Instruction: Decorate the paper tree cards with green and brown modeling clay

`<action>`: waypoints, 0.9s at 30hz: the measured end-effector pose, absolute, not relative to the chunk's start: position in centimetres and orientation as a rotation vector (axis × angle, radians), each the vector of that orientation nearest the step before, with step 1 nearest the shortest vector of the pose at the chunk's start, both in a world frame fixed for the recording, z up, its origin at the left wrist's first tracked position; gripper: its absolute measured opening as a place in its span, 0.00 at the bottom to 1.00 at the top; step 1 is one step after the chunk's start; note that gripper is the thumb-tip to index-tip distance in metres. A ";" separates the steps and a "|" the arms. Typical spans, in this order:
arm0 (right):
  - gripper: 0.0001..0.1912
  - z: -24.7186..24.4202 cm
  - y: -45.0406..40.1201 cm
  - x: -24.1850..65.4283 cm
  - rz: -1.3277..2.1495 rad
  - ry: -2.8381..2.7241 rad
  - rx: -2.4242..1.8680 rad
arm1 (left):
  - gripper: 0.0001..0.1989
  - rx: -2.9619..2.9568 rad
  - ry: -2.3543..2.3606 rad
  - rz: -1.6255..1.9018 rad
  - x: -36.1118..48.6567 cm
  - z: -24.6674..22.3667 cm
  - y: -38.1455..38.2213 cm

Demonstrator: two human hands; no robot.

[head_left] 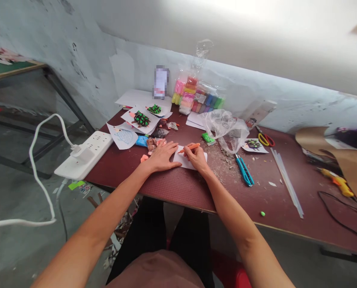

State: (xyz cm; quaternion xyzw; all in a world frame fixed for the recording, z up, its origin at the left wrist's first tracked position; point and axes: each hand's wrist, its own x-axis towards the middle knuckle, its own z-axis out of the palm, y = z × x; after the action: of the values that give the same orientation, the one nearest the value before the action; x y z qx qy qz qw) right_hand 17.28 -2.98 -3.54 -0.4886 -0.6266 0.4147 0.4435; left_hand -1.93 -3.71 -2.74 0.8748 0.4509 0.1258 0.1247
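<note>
My right hand [195, 157] grips an orange marker [188, 148], its tip down at a small white sheet of paper [187, 162]. Fingers stretched out, my left hand [164, 156] lies flat at the paper's left edge. Just beyond it are a packet of brown clay [151, 145] and a blue packet [142, 141]. A lump of peach clay [144, 159] sits left of the left wrist. Further back, a card with a hedgehog of green-dotted dark clay [141, 119] lies near a sheet with a blue hedgehog drawing [123, 136].
A white power strip [84, 156] overhangs the table's left edge. Packs of coloured clay [196, 96] and a phone [160, 82] lean at the wall. To the right lie a plastic bag [226, 126], a teal box cutter [244, 171], scissors [266, 139], glue sticks [287, 182] and a yellow glue gun [337, 182].
</note>
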 end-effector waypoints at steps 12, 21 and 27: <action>0.20 -3.4 -3.0 17.3 1.030 -1.569 -1.219 | 0.35 2.542 1.287 0.374 -2.0 -2.7 -3.6; 0.21 -3.3 -3.1 17.3 1.044 -1.555 -1.235 | 0.34 2.549 1.290 0.370 -2.0 -2.8 -3.6; 0.20 -3.2 -3.2 17.2 1.066 -1.552 -1.212 | 0.35 2.546 1.293 0.363 -2.0 -2.7 -3.6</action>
State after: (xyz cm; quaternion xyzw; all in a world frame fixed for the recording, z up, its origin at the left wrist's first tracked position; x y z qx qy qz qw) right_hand 17.19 -3.15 -3.25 -0.4871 -0.6238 0.4283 0.4361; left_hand -1.98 -3.57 -2.69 0.8769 0.4453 0.1250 0.1310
